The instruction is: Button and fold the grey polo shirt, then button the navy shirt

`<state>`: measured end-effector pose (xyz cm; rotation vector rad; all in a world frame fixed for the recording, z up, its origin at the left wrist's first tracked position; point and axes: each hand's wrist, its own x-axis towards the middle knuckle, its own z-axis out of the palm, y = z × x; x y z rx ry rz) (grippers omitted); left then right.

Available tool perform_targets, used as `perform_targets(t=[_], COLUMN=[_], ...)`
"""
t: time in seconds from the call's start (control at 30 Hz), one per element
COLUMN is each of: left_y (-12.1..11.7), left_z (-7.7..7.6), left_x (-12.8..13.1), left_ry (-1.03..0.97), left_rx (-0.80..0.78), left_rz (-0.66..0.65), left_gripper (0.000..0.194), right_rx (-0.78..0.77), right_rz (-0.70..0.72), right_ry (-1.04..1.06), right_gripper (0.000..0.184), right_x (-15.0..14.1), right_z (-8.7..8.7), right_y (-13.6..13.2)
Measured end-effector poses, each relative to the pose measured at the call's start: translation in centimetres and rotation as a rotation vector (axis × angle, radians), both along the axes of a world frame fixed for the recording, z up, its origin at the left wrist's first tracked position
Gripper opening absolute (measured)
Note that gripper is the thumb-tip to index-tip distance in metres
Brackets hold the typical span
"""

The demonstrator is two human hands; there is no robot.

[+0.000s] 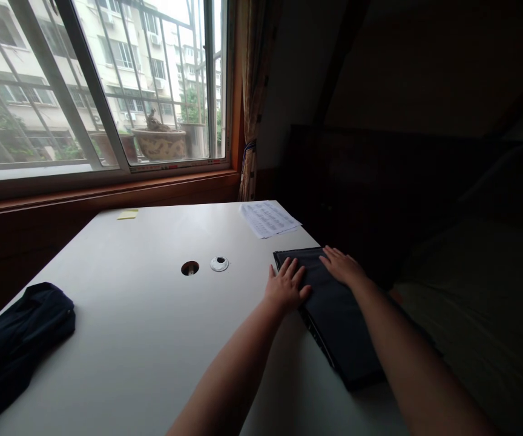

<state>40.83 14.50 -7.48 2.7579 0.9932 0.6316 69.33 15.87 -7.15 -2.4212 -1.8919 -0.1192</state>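
Observation:
A flat dark folded item (334, 315), like a folder or folded cloth, lies at the right edge of the white table (152, 327). My left hand (286, 286) rests on its left far corner, fingers stretched flat. My right hand (342, 266) lies flat on its far end, fingers spread. Neither hand grips anything.
A dark blue folded garment (16, 339) lies at the table's near left. A cable hole (190, 267) and its loose cap (219, 263) sit mid-table. Printed paper (268, 218) and a yellow note (128, 214) lie at the far edge. A window is behind; a dark bed is to the right.

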Motion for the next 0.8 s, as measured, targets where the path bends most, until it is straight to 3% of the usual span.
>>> perform_targets(t=[0.1, 0.27, 0.4, 0.53, 0.63, 0.7, 0.8], left_y=[0.3, 0.1, -1.3, -4.5, -7.1, -8.3, -9.0], left_z=[-0.1, -0.5, 0.3, 1.7, 1.8, 1.4, 0.5], left_x=[-0.3, -0.7, -0.8, -0.4, 0.0, 0.0, -0.4], left_ry=[0.004, -0.002, -0.035, -0.087, -0.058, -0.049, -0.065], left_rx=[-0.044, -0.086, -0.048, 0.132, 0.195, 0.207, 0.219], left_rz=[0.035, 0.066, 0.065, -0.191, -0.377, -0.403, -0.392], left_gripper=[0.069, 0.07, 0.065, 0.058, 0.059, 0.061, 0.062], right_rx=[-0.004, 0.027, 0.108, 0.242, 0.281, 0.222, 0.132], right_rz=[-0.072, -0.069, -0.077, -0.066, 0.138, 0.322, 0.284], right_ry=[0.016, 0.0, -0.069, -0.161, -0.157, -0.1, -0.041], right_gripper=[0.067, 0.063, 0.059, 0.058, 0.054, 0.052, 0.056], right_x=[1.7, 3.6, 4.5, 3.4, 1.0, -0.4, -0.7], right_z=[0.0, -0.1, 0.6, 1.7, 1.7, 1.1, -0.3], right_y=[-1.1, -3.6, -6.2, -8.8, -10.7, -12.1, -14.4])
